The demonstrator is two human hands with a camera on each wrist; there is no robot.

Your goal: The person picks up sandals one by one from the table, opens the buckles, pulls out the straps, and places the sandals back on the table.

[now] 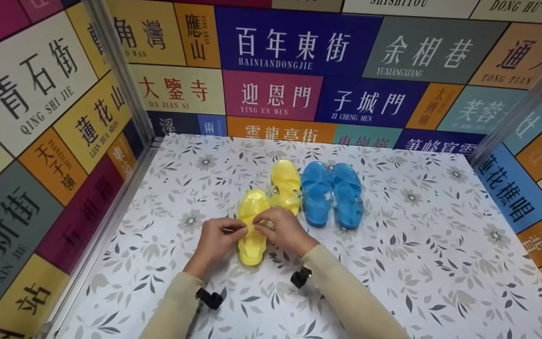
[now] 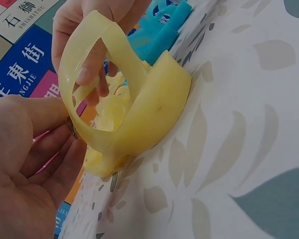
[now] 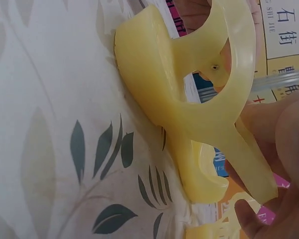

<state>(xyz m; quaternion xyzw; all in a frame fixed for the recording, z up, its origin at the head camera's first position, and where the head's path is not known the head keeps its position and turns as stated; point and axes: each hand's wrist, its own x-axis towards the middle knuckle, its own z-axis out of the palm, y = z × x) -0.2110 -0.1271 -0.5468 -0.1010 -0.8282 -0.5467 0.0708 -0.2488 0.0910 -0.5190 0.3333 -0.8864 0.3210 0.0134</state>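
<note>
A yellow jelly sandal point(image 1: 252, 252) lies on the patterned surface, its toe pointing away, between my two hands. On its left side, my left hand point(image 1: 219, 239) pinches the side of the strap, where a small metal piece point(image 2: 72, 128) shows between thumb and fingers in the left wrist view. From the right, my right hand point(image 1: 286, 230) holds the loose strap end point(image 3: 256, 167) between thumb and fingers. The heel strap point(image 2: 97, 22) stands up in a loop. Behind my right hand lies the second yellow sandal point(image 1: 285, 175), its heel partly hidden.
Two blue sandals, a left one point(image 1: 316, 181) and a right one point(image 1: 347, 181), lie side by side right of the yellow pair. Walls with colourful Chinese signs point(image 1: 294, 40) surround the leaf-patterned table point(image 1: 421, 263) at the back and sides.
</note>
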